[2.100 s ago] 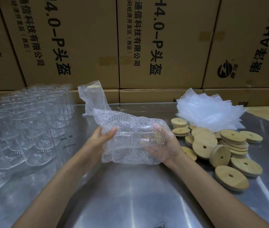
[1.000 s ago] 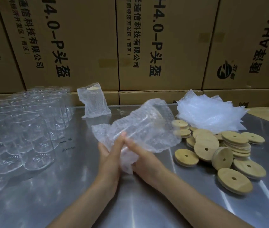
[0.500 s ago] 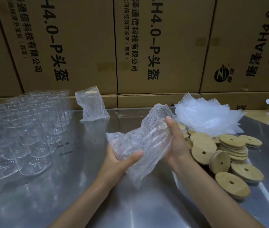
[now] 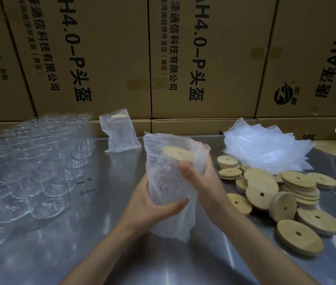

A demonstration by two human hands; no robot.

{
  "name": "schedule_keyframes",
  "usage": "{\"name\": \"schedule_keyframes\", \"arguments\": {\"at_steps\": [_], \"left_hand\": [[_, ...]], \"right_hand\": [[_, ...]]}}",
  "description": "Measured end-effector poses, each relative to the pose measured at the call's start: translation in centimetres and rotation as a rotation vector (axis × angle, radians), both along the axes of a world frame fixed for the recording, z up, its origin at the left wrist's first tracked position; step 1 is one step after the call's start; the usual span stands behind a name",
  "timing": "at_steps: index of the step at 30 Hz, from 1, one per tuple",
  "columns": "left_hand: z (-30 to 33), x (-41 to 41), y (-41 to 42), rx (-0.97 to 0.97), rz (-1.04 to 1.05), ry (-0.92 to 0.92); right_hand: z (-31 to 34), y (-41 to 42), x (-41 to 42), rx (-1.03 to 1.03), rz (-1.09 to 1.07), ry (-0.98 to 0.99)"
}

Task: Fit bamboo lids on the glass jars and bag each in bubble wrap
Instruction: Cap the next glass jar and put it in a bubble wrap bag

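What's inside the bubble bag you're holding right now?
Through the bubble bag, a bamboo lid shows near the top. The jar beneath is blurred by the wrap and partly covered by the left hand and right hand.

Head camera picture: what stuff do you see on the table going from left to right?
Empty glass jars → finished wrapped jar at the back → wrapped jar in both hands → bamboo lids

Jars point(image 4: 29, 173) left, lids point(image 4: 282, 198) right
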State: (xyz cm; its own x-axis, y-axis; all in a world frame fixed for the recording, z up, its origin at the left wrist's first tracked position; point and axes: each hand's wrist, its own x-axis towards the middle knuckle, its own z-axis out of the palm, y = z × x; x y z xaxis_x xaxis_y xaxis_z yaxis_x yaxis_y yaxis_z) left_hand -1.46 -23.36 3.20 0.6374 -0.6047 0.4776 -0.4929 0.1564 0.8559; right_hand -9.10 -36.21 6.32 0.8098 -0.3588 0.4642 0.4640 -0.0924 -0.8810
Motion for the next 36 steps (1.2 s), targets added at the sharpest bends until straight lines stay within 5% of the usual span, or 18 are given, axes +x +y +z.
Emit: {"name": "schedule_keyframes", "arguments": {"at_steps": [5, 10, 18, 27, 33, 36], "left_hand": [[0.0, 1.2, -0.1, -0.207, 0.122, 0.107], [-0.8, 2.0, -0.4, -0.221, 0.129, 0.116], [-2.6, 6.4, -2.2, -0.122, 0.190, 0.338], [-5.3, 13.5, -3.7, 0.680, 0.622, -0.350], [-5.0, 13.2, -4.9, 0.891, 0.613, -0.421], [-4.4, 12.9, -5.1, 0.839, 0.622, -0.518]], "right_hand": [[-3.3, 0.9, 0.9, -0.130, 0.129, 0.203], [-5.2, 1.8, 2.6, -0.177, 0.117, 0.143], [-6.2, -1.4, 9.3, -0.010, -0.296, 0.123], [-6.8, -7.1, 21.5, -0.054, -0.620, 0.241], [-6.4, -9.0, 29.3, -0.146, -0.651, 0.336], [-6.3, -9.4, 32.4, -0.162, -0.654, 0.344]]}}
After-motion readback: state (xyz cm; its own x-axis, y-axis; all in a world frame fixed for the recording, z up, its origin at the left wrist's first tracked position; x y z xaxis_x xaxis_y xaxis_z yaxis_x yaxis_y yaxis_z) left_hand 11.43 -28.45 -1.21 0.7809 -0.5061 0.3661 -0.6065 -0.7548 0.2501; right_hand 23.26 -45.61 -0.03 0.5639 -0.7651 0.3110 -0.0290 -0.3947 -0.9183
